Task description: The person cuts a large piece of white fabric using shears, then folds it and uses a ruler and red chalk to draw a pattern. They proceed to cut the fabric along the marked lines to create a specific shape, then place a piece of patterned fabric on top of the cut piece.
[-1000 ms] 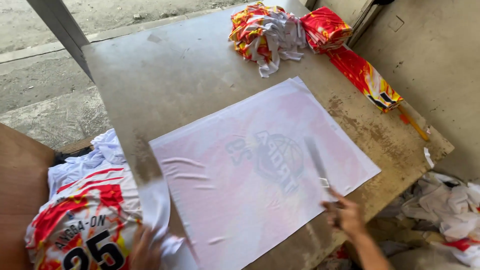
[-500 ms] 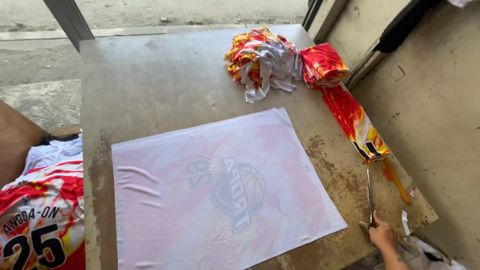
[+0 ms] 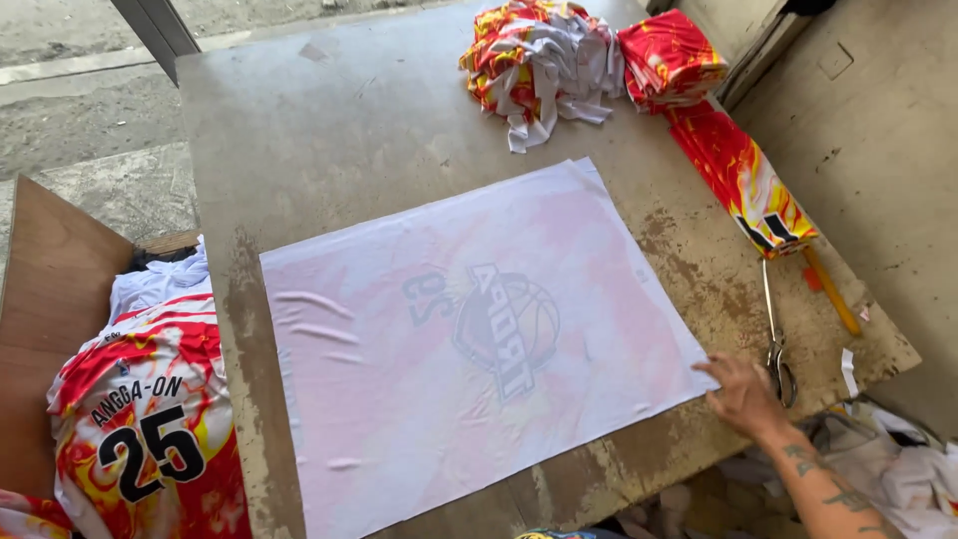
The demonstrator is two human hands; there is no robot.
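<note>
Head view: right hand (image 3: 743, 394) reaches in from the lower right, tattooed forearm angled up-left, palm down, fingers spread and loosely curled. Fingertips rest at the right corner of the large pale pink-white printed fabric sheet (image 3: 479, 339); nothing is gripped. Left hand is out of frame.

The sheet lies flat across the middle of the worn grey-brown worktop (image 3: 329, 140), a faint round ball emblem showing through it, small wrinkles near its left edge. Steel scissors (image 3: 773, 329) lie closed on the worktop just beside the right hand, blades pointing away from the person, handles almost touching the hand.

Far edge of the worktop: a heap of red, yellow and white flame-print fabric pieces (image 3: 544, 60), and beside it a folded red flame-print stack (image 3: 671, 58). A long flame-print strip (image 3: 743, 180) runs from that stack towards the scissors.

Left of the worktop, a brown cardboard box (image 3: 55, 299) stands open, holding a red and white flame-print jersey (image 3: 150, 429) on top of white cloth.
</note>
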